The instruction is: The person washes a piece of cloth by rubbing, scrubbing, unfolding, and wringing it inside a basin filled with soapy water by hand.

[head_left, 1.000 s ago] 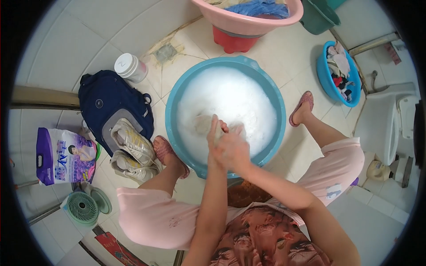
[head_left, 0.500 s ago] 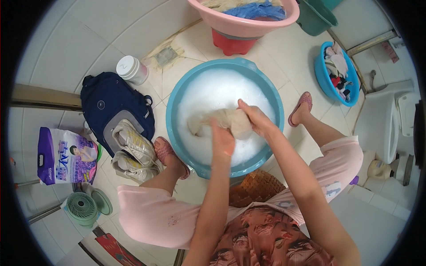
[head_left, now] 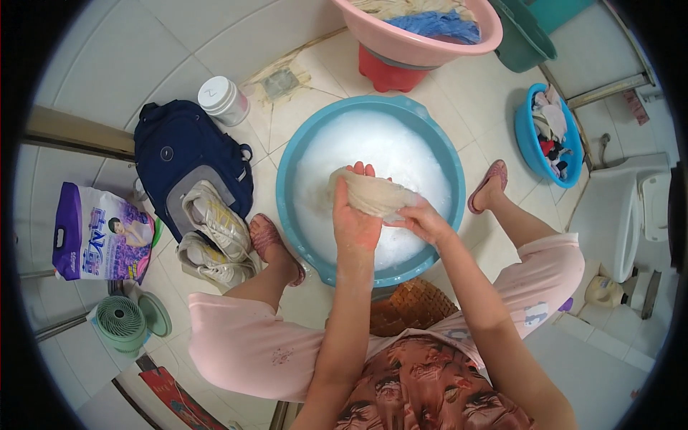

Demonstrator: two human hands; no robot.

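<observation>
A large blue basin [head_left: 284, 190] on the floor between my feet holds water under thick white suds [head_left: 358, 140]. Over the suds I hold a wet, beige piece of cloth [head_left: 374, 195], stretched between my two hands. My left hand [head_left: 356, 223] is palm up under the cloth's left end, its thumb against it and fingertips showing beyond. My right hand [head_left: 424, 221] pinches the other end between thumb and fingers. What kind of cloth it is, I cannot make out.
Left of the basin lie a navy backpack [head_left: 190, 132], white shoes [head_left: 218, 222], a lidded white tub [head_left: 223, 100] and a purple detergent bag [head_left: 107, 240]. A pink basin [head_left: 423, 36] stands behind on a red stool [head_left: 390, 72]. At right is a blue basin of clothes [head_left: 527, 125].
The cloth was bunched and blurred by motion; now it is spread out. My left palm has turned up beneath it, and my right hand has moved down to its right end.
</observation>
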